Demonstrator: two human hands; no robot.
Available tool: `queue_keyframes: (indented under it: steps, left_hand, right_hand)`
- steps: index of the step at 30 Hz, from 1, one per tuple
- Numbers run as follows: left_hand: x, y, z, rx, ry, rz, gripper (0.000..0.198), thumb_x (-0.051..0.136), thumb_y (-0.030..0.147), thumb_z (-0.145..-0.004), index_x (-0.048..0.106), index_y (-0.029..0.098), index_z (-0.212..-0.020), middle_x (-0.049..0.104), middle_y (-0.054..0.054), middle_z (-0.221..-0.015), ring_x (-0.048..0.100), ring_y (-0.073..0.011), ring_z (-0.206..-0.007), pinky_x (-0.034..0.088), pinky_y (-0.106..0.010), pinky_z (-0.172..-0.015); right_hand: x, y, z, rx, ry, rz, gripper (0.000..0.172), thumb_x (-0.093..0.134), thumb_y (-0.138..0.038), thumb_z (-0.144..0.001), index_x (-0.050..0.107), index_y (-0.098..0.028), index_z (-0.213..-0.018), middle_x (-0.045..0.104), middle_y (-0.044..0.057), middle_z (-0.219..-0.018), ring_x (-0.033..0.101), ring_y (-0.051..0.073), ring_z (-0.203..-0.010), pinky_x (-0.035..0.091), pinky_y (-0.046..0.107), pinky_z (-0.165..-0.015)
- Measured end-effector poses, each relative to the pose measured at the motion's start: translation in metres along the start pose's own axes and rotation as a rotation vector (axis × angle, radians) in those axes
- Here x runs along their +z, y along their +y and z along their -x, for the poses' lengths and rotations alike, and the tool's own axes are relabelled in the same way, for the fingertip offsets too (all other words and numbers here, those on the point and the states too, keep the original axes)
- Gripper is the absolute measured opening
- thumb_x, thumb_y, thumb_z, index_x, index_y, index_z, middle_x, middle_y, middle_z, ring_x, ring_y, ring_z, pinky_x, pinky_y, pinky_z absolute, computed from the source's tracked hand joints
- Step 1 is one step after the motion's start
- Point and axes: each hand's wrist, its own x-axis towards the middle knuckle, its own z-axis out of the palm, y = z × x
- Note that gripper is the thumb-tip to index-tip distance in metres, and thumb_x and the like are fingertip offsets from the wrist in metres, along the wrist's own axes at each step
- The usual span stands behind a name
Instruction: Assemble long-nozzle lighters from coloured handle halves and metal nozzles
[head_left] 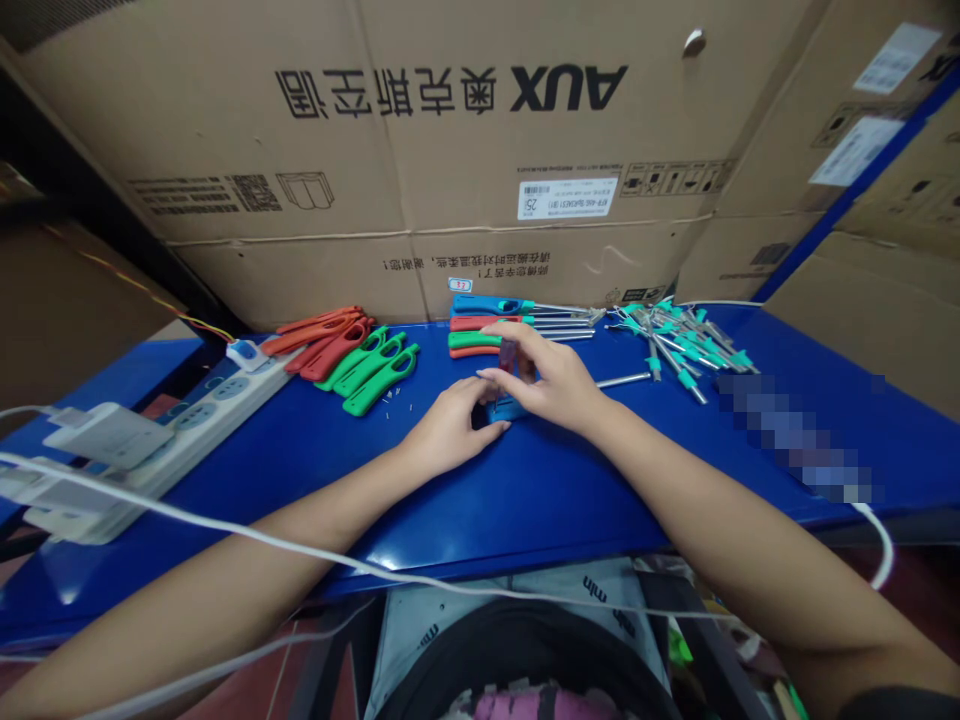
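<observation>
- Dark clothing (555, 640), bottom centre, nearest.
- Cardboard (450, 150), whole top; blue table (450, 500), mid-frame.
- Right hand (562, 375), centre: fingers curled in, apparently gripping upright reddish tool (508, 355); tip hidden.
- Left hand (448, 425), centre: thumb and fingers nearly closed round blue handle (508, 408), just under tool.
- Step, likely: working tool on handle; next move calls for steady left grip.
- Tiny metal bits (397, 392), left of centre, loose.
</observation>
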Motion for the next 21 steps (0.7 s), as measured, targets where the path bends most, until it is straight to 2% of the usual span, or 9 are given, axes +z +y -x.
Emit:
queue_keyframes:
  steps: [3, 6, 8, 12, 15, 18, 21]
  left_hand:
    - [0.0004, 0.0002, 0.0000, -0.009, 0.007, 0.010, 0.026, 0.072, 0.029, -0.078, 0.060, 0.019, -0.098, 0.068, -0.006, -0.095, 0.064, -0.0236, -0.086, 0.052, -0.039, -0.082]
    - [-0.0001, -0.0004, -0.0003, 0.006, -0.005, -0.001, 0.021, 0.071, 0.030, -0.078, 0.057, 0.020, -0.090, 0.066, -0.005, -0.092, 0.062, -0.0228, -0.084, 0.051, -0.037, -0.080]
    - [-0.0005, -0.0009, -0.0006, 0.012, -0.011, -0.007, 0.019, 0.070, 0.030, -0.079, 0.056, 0.021, -0.087, 0.066, -0.004, -0.091, 0.062, -0.0224, -0.083, 0.050, -0.037, -0.081]
    - [-0.0007, -0.0007, -0.0010, 0.016, -0.013, -0.016, 0.019, 0.070, 0.030, -0.079, 0.057, 0.020, -0.088, 0.066, -0.004, -0.091, 0.062, -0.0230, -0.084, 0.049, -0.037, -0.080]
    - [-0.0011, 0.0005, -0.0010, 0.018, -0.014, -0.015, 0.018, 0.070, 0.030, -0.079, 0.056, 0.020, -0.087, 0.065, -0.004, -0.090, 0.062, -0.0226, -0.084, 0.049, -0.036, -0.080]
    - [-0.0017, 0.0013, -0.0009, 0.015, -0.021, -0.015, 0.018, 0.070, 0.030, -0.079, 0.056, 0.020, -0.084, 0.065, -0.003, -0.088, 0.062, -0.0219, -0.083, 0.049, -0.034, -0.079]
    - [-0.0020, 0.0011, -0.0008, 0.013, -0.028, -0.025, 0.018, 0.070, 0.030, -0.080, 0.055, 0.021, -0.085, 0.064, -0.003, -0.089, 0.062, -0.0219, -0.083, 0.048, -0.034, -0.079]
  right_hand:
    - [-0.0014, -0.0032, -0.0016, 0.018, -0.012, -0.028, 0.046, 0.055, -0.035, -0.096, 0.047, -0.028, -0.140, 0.071, 0.004, -0.101, 0.064, 0.017, -0.071, 0.053, 0.030, -0.068]
    - [-0.0025, -0.0058, -0.0039, 0.025, -0.038, -0.160, 0.048, 0.043, -0.029, -0.100, 0.039, -0.028, -0.148, 0.070, 0.006, -0.112, 0.065, 0.016, -0.071, 0.054, 0.031, -0.070]
    - [-0.0031, -0.0050, -0.0044, 0.032, -0.032, -0.190, 0.046, 0.045, -0.029, -0.099, 0.043, -0.027, -0.145, 0.070, 0.006, -0.111, 0.064, 0.015, -0.069, 0.054, 0.030, -0.069]
    - [-0.0065, -0.0007, -0.0038, 0.044, 0.023, -0.002, 0.039, 0.064, -0.036, -0.091, 0.059, -0.025, -0.128, 0.072, 0.003, -0.093, 0.065, 0.016, -0.069, 0.052, 0.029, -0.069]
    - [-0.0094, -0.0013, -0.0050, 0.030, 0.015, 0.011, 0.033, 0.059, -0.037, -0.094, 0.062, -0.024, -0.125, 0.072, 0.004, -0.094, 0.067, 0.018, -0.076, 0.052, 0.029, -0.070]
    - [-0.0092, -0.0035, -0.0069, 0.037, -0.043, -0.189, 0.037, 0.044, -0.029, -0.100, 0.053, -0.026, -0.136, 0.071, 0.005, -0.111, 0.064, 0.013, -0.066, 0.052, 0.027, -0.065]
    - [-0.0077, -0.0020, -0.0068, 0.067, -0.012, -0.217, 0.036, 0.053, -0.032, -0.097, 0.056, -0.026, -0.132, 0.071, 0.004, -0.107, 0.056, 0.009, -0.052, 0.048, 0.025, -0.055]
